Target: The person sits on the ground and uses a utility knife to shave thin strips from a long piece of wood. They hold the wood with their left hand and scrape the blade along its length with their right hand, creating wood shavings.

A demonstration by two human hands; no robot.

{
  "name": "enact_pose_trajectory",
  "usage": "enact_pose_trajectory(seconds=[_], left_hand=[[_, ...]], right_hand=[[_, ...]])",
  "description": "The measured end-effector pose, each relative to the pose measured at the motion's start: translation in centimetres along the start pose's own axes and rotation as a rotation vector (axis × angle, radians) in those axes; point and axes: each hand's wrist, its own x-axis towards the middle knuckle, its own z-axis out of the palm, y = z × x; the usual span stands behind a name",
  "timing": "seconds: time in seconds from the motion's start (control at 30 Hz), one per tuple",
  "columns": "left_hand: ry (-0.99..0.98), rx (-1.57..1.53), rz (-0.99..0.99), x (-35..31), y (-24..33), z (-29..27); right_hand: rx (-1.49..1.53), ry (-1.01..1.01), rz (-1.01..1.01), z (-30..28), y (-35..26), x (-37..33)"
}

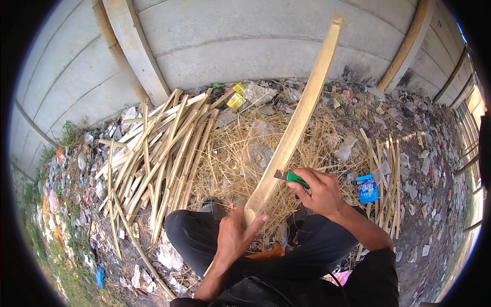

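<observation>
A long split bamboo slat point(299, 117) slants up from my lap, its far end high in front of the wall. My left hand point(235, 233) is closed around its near end. In my right hand point(322, 192) is a knife point(295, 178) with a green handle and a short dark blade. The blade lies at the slat's right edge, a little beyond my left hand; whether it bites into the bamboo I cannot tell. Loose pale shavings point(230, 148) cover the ground under and around the slat.
A heap of cut bamboo strips point(158, 158) lies at left, and a smaller bundle point(391, 179) at right beside a blue packet point(367, 188). Litter is scattered over the ground. A grey panel wall point(230, 36) with upright posts stands ahead. My bent legs point(189, 235) frame the work.
</observation>
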Motion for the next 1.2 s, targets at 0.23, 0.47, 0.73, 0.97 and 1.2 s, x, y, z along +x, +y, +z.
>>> enact_pose_trajectory(seconds=[0.23,0.47,0.73,0.97,1.2], left_hand=[[-0.07,0.014,-0.054,-2.1,-0.9,-0.6],[-0.145,-0.034,-0.129,-3.2,-1.9,-1.8],[-0.291,0.085,-0.183,-7.5,-4.9,-3.2],[-0.251,0.065,-0.223,-7.4,-5.5,-3.6],[-0.113,-0.031,-0.156,-6.1,-4.2,-2.6]], right_hand=[[0.016,0.011,0.096,-1.1,3.3,0.6],[0.092,-0.007,0.227,-0.9,5.5,1.4],[-0.165,0.152,0.429,-4.8,18.9,3.2],[0.574,0.223,0.751,-4.8,16.8,3.1],[0.87,-0.1,0.752,-2.7,6.2,3.8]])
